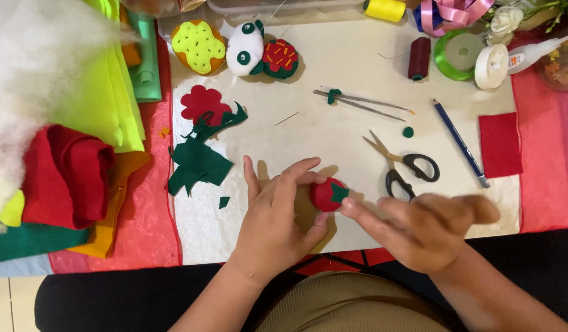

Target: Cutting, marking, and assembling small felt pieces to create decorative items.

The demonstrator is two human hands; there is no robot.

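My left hand (273, 212) holds the small red felt strawberry (325, 194) between thumb and curled fingers, near the front edge of the cream work sheet (333, 80). My right hand (419, 230) has its fingertips narrow, touching the green leaf piece (340, 192) on the strawberry's right side. I think it is best to press this leaf gently and keep the strawberry steady. Just beyond, to the right, lie the scissors (407, 167); on the left are green felt scraps (198, 163).
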